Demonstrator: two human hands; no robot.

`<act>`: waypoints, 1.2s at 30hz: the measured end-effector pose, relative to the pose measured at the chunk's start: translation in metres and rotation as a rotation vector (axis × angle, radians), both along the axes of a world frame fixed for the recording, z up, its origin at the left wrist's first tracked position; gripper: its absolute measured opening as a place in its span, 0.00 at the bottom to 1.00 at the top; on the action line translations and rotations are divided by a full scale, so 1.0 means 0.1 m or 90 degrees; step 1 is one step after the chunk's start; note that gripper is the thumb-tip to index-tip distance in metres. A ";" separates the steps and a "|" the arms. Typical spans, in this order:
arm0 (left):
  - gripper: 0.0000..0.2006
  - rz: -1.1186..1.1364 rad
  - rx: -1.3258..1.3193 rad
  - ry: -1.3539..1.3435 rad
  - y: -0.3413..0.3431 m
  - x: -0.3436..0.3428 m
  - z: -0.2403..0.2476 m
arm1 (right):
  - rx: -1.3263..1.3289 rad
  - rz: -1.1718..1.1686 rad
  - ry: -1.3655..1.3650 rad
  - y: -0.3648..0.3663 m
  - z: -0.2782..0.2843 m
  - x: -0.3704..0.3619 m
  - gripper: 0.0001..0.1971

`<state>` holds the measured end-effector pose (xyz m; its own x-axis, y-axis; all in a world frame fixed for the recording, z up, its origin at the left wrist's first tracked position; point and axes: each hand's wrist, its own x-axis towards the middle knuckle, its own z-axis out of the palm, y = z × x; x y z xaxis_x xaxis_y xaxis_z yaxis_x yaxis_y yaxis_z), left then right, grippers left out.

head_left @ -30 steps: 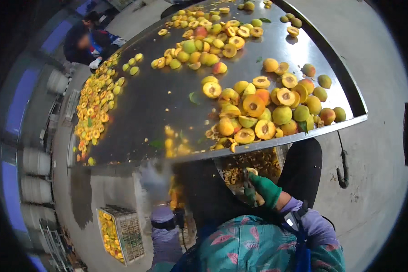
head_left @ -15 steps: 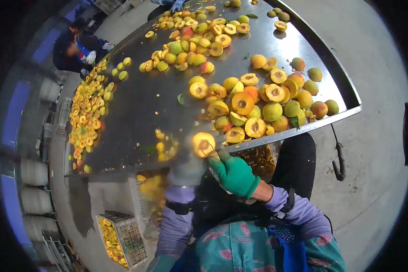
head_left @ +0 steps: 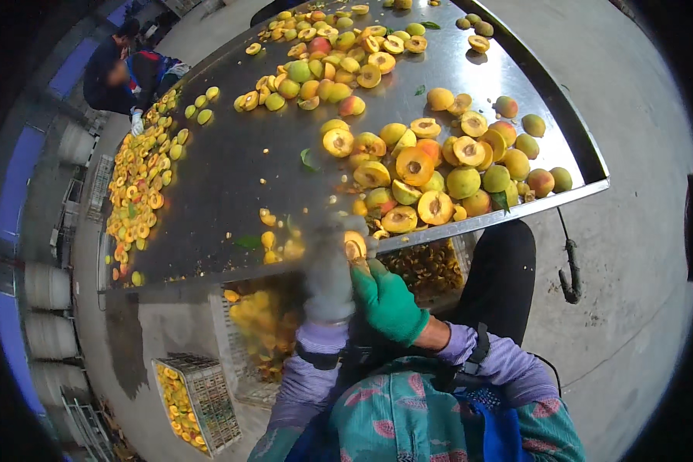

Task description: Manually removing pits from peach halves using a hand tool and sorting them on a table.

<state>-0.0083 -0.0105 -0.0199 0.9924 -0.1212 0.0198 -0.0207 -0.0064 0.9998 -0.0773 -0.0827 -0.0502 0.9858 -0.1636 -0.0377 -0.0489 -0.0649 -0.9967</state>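
Observation:
A halved yellow peach (head_left: 355, 246), cut face up, is held in front of the metal table's near edge. My left hand (head_left: 329, 273), in a grey glove and smeared by motion, closes around the peach half from the left. My right hand (head_left: 393, 306), in a green glove, has its fingers closed and its tips against the fruit. A thin metal tool shows at its fingers in the earlier frame; now it is mostly hidden. Just beyond my hands, a pile of whole and halved peaches (head_left: 414, 166) lies on the table, some halves with stones.
The metal table (head_left: 231, 173) has a raised rim. More halves (head_left: 135, 196) line its left side, where a person (head_left: 119, 77) works. Below stand a crate of peach halves (head_left: 196, 400), another crate (head_left: 235, 350), and a container of dark brown pieces (head_left: 427, 269). A hook (head_left: 570, 273) hangs at right.
The peach half has tilted and moved slightly right, with my fingers covering more of it. My left hand shifted right. The person at the far left leaned and reached toward the table.

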 end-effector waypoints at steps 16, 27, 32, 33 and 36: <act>0.12 -0.104 0.017 0.128 -0.02 0.06 0.26 | 0.000 -0.086 -0.096 0.18 -0.06 0.02 0.10; 0.18 -0.005 0.147 -0.103 -0.01 0.23 0.03 | -0.230 -0.083 -0.241 0.13 -0.09 0.11 0.15; 0.16 0.044 0.353 -0.329 0.04 0.09 -0.09 | -0.141 -0.066 -0.133 0.17 -0.18 0.10 0.13; 0.15 0.014 0.277 -0.220 0.04 0.09 -0.07 | -0.059 -0.060 -0.091 0.16 -0.16 0.12 0.13; 0.14 -0.086 0.200 -0.036 0.10 0.15 0.00 | -0.054 0.032 -0.134 0.09 -0.15 0.09 0.13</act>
